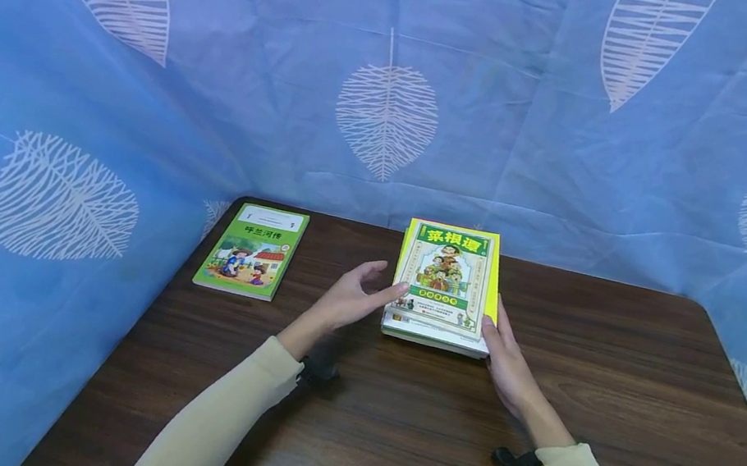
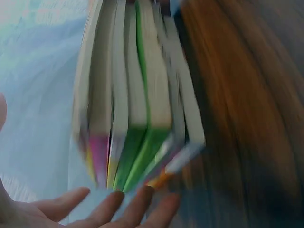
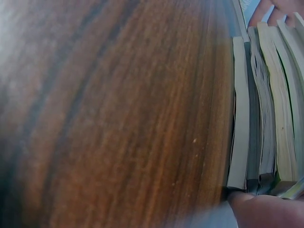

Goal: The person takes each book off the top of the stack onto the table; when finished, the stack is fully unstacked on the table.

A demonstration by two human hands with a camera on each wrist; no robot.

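A stack of several books point(image 1: 432, 343) lies near the far edge of the table. On top is a yellow-and-green book point(image 1: 444, 266) with cartoon figures on its cover, set a little askew over the white ones below. At the stack's left side is my left hand point(image 1: 345, 296), fingers spread and the thumb reaching toward the top book. Its fingertips point(image 2: 164, 209) are just off the spines in the left wrist view. My right hand point(image 1: 513, 366) lies along the right side, fingers straight against it; its thumb point(image 3: 268, 210) shows beside the books in the right wrist view.
A green book point(image 1: 253, 252) with a picture of two figures and a house lies flat at the table's far left. Dark wood table point(image 1: 383, 435) runs beneath everything. Blue cloth point(image 1: 254, 104) with white leaf prints hangs behind and at both sides.
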